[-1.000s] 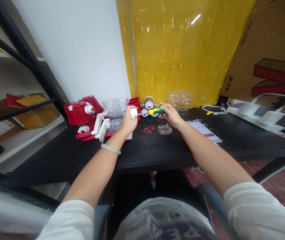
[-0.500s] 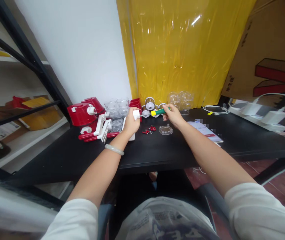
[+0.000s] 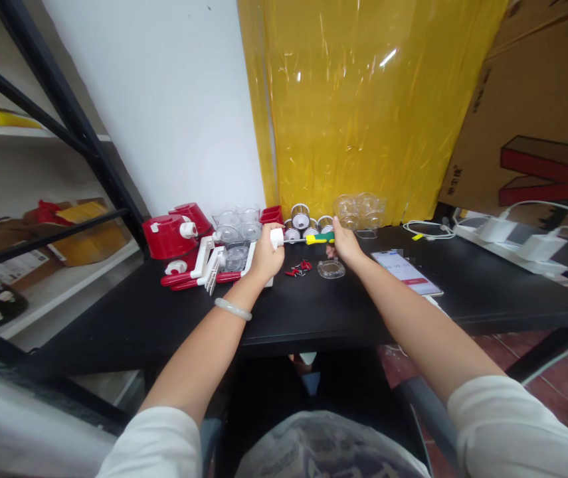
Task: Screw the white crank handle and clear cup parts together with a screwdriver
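My left hand [image 3: 265, 255] is closed around a small white plastic part [image 3: 276, 238], held just above the black table [image 3: 313, 312]. My right hand [image 3: 346, 243] grips a screwdriver with a yellow and green handle [image 3: 319, 238], its thin shaft pointing left into the white part. Small red pieces [image 3: 297, 269] lie on the table below the screwdriver. A clear plastic lid [image 3: 331, 269] rests just under my right hand.
Red and white plastic housings [image 3: 171, 236] and clear cups [image 3: 236, 226] lie at the left of my hands. Metal-rimmed discs [image 3: 299, 218] and clear domes [image 3: 361, 207] stand by the yellow sheet. A phone [image 3: 406, 272] lies to the right, chargers and white cables [image 3: 513, 242] beyond. A shelf frame stands left.
Both hands keep the white part and screwdriver together; my right hand has turned on the handle. The view has shifted slightly, so everything sits a little lower and to the right.
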`<state>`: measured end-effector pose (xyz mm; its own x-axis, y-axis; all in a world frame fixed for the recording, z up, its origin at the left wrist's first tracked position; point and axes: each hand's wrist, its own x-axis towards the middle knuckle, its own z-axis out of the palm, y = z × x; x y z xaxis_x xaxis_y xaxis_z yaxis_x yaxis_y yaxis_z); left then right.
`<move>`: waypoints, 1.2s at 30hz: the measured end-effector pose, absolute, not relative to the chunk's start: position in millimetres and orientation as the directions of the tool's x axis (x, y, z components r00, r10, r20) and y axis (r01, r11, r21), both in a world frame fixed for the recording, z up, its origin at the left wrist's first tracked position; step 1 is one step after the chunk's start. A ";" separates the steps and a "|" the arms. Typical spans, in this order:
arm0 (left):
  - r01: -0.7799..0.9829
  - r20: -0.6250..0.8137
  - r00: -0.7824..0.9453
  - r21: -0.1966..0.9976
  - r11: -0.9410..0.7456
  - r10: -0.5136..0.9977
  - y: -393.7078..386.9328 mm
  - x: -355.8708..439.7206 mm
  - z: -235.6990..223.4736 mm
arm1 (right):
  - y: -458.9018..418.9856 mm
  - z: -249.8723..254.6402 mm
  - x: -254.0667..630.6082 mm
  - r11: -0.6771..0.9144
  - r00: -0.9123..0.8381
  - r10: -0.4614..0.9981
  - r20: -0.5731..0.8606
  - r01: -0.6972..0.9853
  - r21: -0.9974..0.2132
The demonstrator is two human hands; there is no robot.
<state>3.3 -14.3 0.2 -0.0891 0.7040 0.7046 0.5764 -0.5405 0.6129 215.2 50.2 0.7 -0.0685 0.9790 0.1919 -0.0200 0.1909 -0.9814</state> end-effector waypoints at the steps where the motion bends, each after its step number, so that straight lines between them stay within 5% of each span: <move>1: 0.576 0.707 -0.092 0.613 -0.542 0.701 -14.3 3.3 0.5 | 50.4 2.1 214.4 0.147 -0.093 0.984 0.155 -0.087 -0.985; 5: 0.569 0.692 -0.134 0.640 -0.517 0.710 -11.5 -0.1 1.4 | 50.7 4.8 213.9 0.070 -0.212 0.964 0.163 -0.389 -0.919; 8: 0.539 0.647 -0.174 0.694 -0.478 0.742 -6.6 -5.5 -0.4 | 52.2 2.4 215.6 0.114 -0.265 0.930 0.256 -0.452 -0.884; 18: 0.475 0.596 -0.209 0.755 -0.453 0.775 0.2 -7.9 -8.7 | 62.4 -3.8 217.2 0.379 -0.230 0.859 0.458 -0.317 -0.869; 36: 0.544 0.730 -0.093 0.606 -0.580 0.677 -12.1 -5.2 0.1 | 46.8 3.5 219.6 0.398 -0.142 0.904 0.404 -0.067 -0.915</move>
